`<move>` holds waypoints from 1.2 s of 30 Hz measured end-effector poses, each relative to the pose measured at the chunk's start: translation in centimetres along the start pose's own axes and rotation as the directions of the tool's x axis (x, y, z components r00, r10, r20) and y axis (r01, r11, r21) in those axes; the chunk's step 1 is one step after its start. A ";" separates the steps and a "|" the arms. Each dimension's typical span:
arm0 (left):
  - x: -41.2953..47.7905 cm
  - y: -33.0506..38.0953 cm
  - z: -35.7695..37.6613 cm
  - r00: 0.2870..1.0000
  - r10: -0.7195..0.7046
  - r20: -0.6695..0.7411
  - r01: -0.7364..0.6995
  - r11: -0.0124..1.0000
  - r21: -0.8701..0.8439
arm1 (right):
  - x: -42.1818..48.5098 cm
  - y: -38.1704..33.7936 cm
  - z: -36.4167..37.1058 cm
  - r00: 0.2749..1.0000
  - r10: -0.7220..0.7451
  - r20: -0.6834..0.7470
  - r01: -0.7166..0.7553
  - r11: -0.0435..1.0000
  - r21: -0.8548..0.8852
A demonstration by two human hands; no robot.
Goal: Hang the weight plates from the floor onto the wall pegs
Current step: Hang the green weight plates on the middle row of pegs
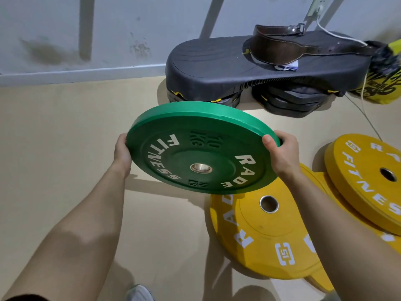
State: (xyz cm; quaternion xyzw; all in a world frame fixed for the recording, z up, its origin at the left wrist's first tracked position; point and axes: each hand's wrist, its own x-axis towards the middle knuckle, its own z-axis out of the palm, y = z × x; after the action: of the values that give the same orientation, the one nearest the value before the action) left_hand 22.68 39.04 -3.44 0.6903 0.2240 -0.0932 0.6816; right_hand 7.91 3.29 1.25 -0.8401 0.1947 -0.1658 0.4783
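Both hands on the green plate (pixel 201 148), one on each side.

Left hand (pixel 122 153): clamped on the left rim, fingers curled round behind the plate and out of sight.

Right hand (pixel 282 155): clamped on the right rim, thumb lying on the front face at the edge, fingers wrapped behind.

The plate is off the floor (pixel 54 148), in the air between my hands, tilted with its printed face up toward me. It is marked 10 KG and RADE FITNESS, with a metal-ringed hole at the centre. Its shadow falls on the floor below, near the left forearm.

Other plates are down on the floor:
- Yellow plate (pixel 260 235) lies flat below and right of the green one. From my view the green plate's lower edge overlaps its top. It is marked 15.
- Second yellow plate (pixel 368 177) is further right, resting on top of another yellow one, with its edge over the first.

Against the wall (pixel 65 29):
- Dark step platform (pixel 217 61) sitting on stacks of black plates (pixel 293 101).
- Brown leather belt (pixel 282 46) lies on top of the platform.
- Yellow bag (pixel 386 88) is at the far right edge, and a white cord (pixel 338 35) runs down beside it.

The toe of my shoe (pixel 138 293) shows at the bottom edge.
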 end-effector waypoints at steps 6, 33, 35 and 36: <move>-1.4 -0.4 2.3 0.985 -0.083 -0.151 0.043 0.967 -0.252 | -0.9 1.1 0.2 0.966 0.145 -0.215 -0.139 0.989 0.045; -18.4 69.4 -19.7 0.925 0.024 -0.379 -0.075 0.990 -0.122 | 12.1 -69.4 -13.0 0.990 0.001 -0.138 -0.034 0.971 -0.236; -18.7 74.1 -20.9 0.920 0.052 -0.389 -0.101 0.989 -0.106 | 13.6 -73.9 -13.1 0.990 -0.012 -0.140 -0.020 0.973 -0.229; -18.8 76.3 -21.3 0.917 0.060 -0.394 -0.112 0.987 -0.112 | 14.4 -75.8 -13.0 0.990 -0.006 -0.140 -0.023 0.979 -0.201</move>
State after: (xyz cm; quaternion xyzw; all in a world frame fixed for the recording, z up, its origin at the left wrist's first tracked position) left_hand 35.64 58.78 74.49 0.6575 0.3302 0.0910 0.6711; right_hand 27.17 22.02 74.78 -0.8697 0.2474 -0.2017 0.3763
